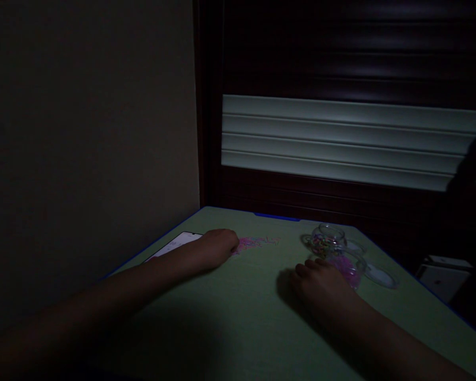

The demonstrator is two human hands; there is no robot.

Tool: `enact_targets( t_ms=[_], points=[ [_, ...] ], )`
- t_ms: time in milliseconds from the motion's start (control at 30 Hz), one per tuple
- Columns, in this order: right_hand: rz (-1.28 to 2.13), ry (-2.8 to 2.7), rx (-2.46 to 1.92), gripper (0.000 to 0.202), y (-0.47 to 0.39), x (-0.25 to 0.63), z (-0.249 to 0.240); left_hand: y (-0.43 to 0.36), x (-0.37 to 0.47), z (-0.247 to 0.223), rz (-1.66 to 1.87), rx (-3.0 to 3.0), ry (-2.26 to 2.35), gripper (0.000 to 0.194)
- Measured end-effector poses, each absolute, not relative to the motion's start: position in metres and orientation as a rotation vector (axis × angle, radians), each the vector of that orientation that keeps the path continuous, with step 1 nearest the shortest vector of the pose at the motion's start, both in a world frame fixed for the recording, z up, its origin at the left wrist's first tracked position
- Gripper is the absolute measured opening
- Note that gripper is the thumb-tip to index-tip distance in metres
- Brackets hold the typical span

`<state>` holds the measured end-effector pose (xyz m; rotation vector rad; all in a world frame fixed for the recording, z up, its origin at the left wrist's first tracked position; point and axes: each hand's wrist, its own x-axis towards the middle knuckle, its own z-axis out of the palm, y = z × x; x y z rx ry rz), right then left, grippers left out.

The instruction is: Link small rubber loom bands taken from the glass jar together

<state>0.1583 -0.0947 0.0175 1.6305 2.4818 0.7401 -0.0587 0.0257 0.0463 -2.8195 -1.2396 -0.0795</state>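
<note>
My left hand (219, 246) rests at the near left end of a loose scatter of thin pink and coloured pieces (256, 243) on the table. Its fingers are curled closed, and whatever they pinch is hidden. Bent fingers also close my right hand (320, 286), low over the table; I cannot make out anything in them. Just beyond it stands a clear jar (348, 269) with pink contents, partly covered by the hand. Behind that is a rounder clear jar (326, 242) holding multicoloured small pieces.
A clear round lid (381, 276) lies right of the jars, and another clear disc (355, 246) sits behind. A phone (176, 244) with a lit screen lies under my left forearm. The green table (238, 317) has a blue edge, near a wall and a dark slatted panel.
</note>
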Motion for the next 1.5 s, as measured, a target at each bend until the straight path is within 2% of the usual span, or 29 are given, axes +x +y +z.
enact_targets(
  t_ms=[933,1500],
  points=[
    [0.756,2.505,1.619,0.013,-0.0958,0.1587,0.0169,0.022,-0.0562,0.0484,-0.029,-2.747,-1.294,0.018],
    [0.786,2.531,1.625,0.012,-0.0943,0.159,0.014,0.0176,-0.0553,0.0506,-0.081,-2.753,-1.248,0.023]
  ],
)
